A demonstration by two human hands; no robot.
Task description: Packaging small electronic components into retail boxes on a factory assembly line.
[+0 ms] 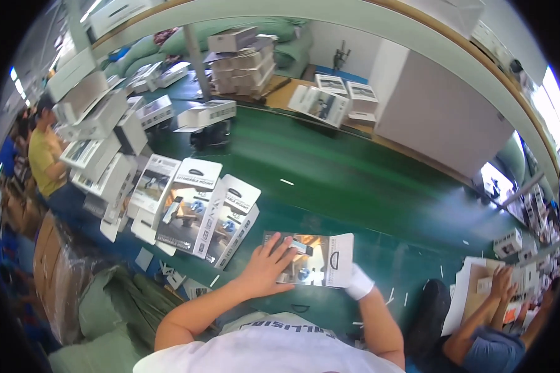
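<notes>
A flat printed carton [311,261] lies on the green work surface before me, its white end flap [340,260] pointing right. My left hand [266,267], bare, rests on the carton's left part with the fingers stretched out and spread. At the lower right corner, by the flap, is my right hand [359,285] in a white glove. Its fingers are hidden behind the carton, so their grip does not show. Left of my hands, several similar printed cartons [186,208] lean overlapping, with some flaps sticking out.
Boxes are piled high [99,143] at the left. Across the green surface [342,180], more white cartons [320,105] lie on a wooden ledge beside a stack of box parts [242,68]. A co-worker's hands [503,283] are at the right, near a dark rounded object [432,311].
</notes>
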